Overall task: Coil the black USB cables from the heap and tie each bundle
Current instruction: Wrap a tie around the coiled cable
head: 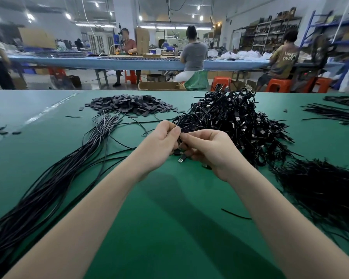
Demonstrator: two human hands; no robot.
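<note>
Both hands meet at centre — left hand (162,140) and right hand (208,150) pinch one small coiled cable (181,156), likely steadying it for tying; the heap (234,119) sits at one o'clock.

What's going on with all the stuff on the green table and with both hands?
Left hand: fingers curled, pinching the coil.
Right hand: fingers curled round the coil.
Coil: held between both hands, USB plug hanging below.
Coiled heap: piled up, tangled.
Loose cables: uncoiled, lying long across the table.
Ties: heaped loose.
Small black pieces: in a flat pile.
</note>
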